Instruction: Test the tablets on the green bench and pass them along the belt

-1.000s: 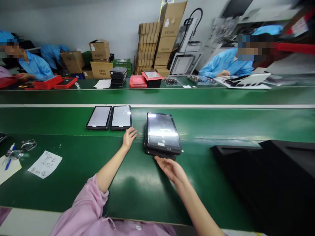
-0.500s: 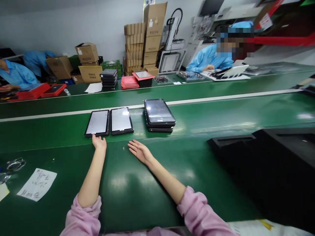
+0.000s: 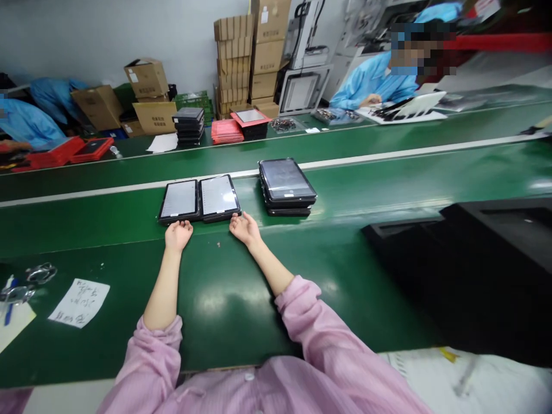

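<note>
Two tablets with lit pale screens lie side by side on the green bench, the left tablet (image 3: pixel 180 198) and the right tablet (image 3: pixel 219 194). At the near edge of the left tablet is my left hand (image 3: pixel 178 234), palm up, its fingers loosely bent and not wrapped round it. My right hand (image 3: pixel 245 229) reaches the near right corner of the right tablet, thumb raised and fingers slightly curled. Both hands look open; whether the fingertips press on the tablets is hard to make out. Right of them stands a stack of tablets (image 3: pixel 288 187) with a dark top screen.
A handwritten paper (image 3: pixel 80 303) and clear plastic pieces (image 3: pixel 41 273) lie at left. A large black foam-like block (image 3: pixel 466 276) fills the right side. Behind the white strip (image 3: pixel 129 188) are red trays (image 3: pixel 227 131), stacked dark devices (image 3: pixel 188 126) and co-workers in blue.
My right hand has moved forward and left to the right tablet's corner, its fingers now more bent. My left hand stays at the left tablet's near edge. The camera view has shifted.
</note>
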